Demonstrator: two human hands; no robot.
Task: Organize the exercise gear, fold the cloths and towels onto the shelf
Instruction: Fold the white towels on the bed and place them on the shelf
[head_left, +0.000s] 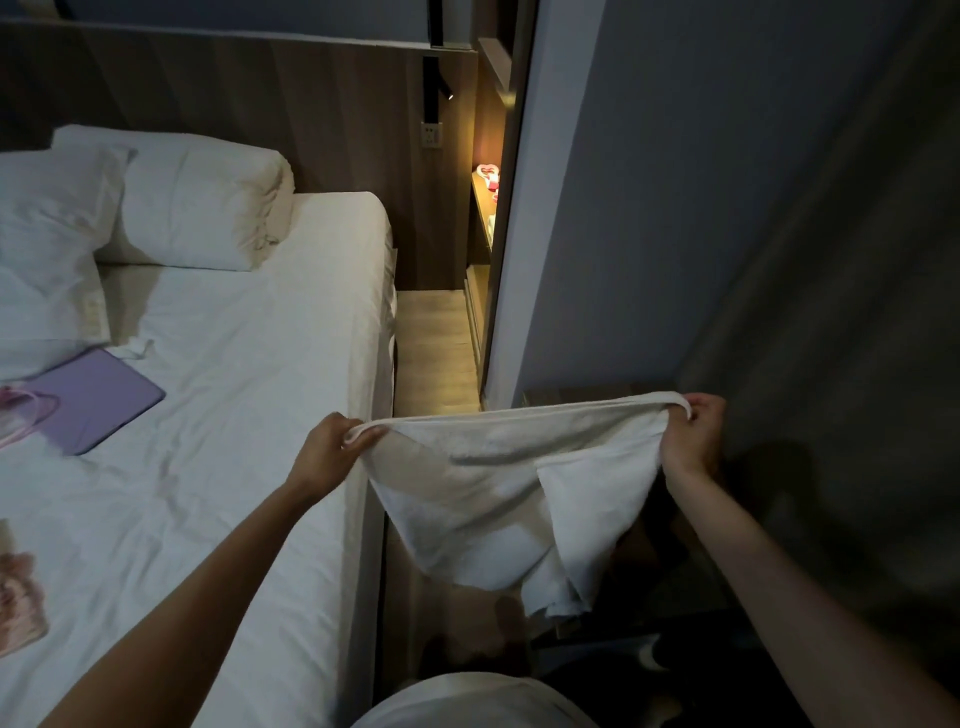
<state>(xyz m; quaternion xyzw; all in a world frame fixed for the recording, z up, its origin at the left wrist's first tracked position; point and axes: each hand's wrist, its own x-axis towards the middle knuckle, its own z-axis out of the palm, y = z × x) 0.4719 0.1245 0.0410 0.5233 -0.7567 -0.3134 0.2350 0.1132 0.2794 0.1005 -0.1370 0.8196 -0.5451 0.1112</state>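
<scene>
Now: towel held open beside the bed

Both hands are clamped on a white towel, stretched in the air just right of the bed, over the dim floor. The left hand pinches its left top corner; the right hand grips the right top corner with curled fingers. The cloth sags and hangs down between them. On the bed, far left, lie pillows and a purple flat case.
</scene>
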